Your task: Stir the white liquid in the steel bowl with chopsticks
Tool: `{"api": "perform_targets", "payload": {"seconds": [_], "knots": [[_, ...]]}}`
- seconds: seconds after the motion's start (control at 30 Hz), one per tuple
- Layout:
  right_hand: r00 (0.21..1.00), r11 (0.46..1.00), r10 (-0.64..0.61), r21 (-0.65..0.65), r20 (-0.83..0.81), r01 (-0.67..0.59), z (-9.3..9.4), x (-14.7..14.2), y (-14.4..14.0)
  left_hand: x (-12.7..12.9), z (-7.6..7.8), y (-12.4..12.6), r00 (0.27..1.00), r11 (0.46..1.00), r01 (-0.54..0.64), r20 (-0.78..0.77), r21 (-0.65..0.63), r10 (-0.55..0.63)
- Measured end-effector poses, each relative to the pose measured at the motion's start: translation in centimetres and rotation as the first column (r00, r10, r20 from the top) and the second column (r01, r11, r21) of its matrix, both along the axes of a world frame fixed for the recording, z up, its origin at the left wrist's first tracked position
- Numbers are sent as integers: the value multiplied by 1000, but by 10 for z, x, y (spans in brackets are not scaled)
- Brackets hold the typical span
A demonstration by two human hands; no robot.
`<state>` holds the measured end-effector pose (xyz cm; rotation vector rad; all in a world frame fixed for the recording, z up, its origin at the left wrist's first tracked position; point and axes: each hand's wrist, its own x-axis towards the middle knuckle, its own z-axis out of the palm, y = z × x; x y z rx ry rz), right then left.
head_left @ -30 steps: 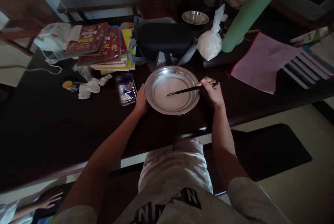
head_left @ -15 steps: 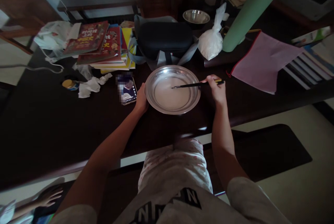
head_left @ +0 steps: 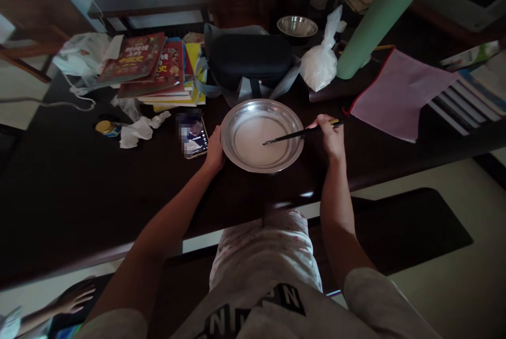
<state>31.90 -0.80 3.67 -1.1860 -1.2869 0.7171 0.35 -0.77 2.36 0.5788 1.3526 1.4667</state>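
A wide steel basin (head_left: 262,166) stands near the table's front edge, with a pale, milky liquid (head_left: 253,141) in it. My left hand (head_left: 214,149) grips the basin's left rim, its fingers partly hidden behind the wall. Held in my right hand (head_left: 329,136), beyond the right rim, are dark chopsticks (head_left: 290,135). They slant down to the left, their tips in the liquid near the basin's middle. Just left of my left hand lies a phone (head_left: 193,136) with its screen lit.
Behind the basin sits a black case (head_left: 251,59). Stacked books (head_left: 150,67) and crumpled tissues (head_left: 136,131) lie left; a bag of white powder (head_left: 318,67), green flask (head_left: 383,22) and pink pouch (head_left: 403,94) stand right. Another person's hand (head_left: 77,297) rests at lower left.
The chopstick tips have shifted slightly toward me and to the right within the liquid, and the chopsticks slant more. My left hand stays on the rim.
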Motion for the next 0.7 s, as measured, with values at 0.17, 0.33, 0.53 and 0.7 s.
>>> {"api": "perform_targets", "payload": {"seconds": [0.17,0.33,0.53,0.7], "knots": [[993,994,106,-11,58,-105,1,-6,1,3,5,-2,999,998,-20,37,-57,23],[1000,1000,-22,1,-2,22,1,-1,0,4,5,-2,999,999,-29,35,-25,30],[994,995,99,-13,53,-99,1,-5,0,2,3,-2,998,1000,-20,53,-21,21],[1000,1000,25,3,-11,-25,-1,-1,0,0,-3,0,1000,1000,0,22,0,0]]}}
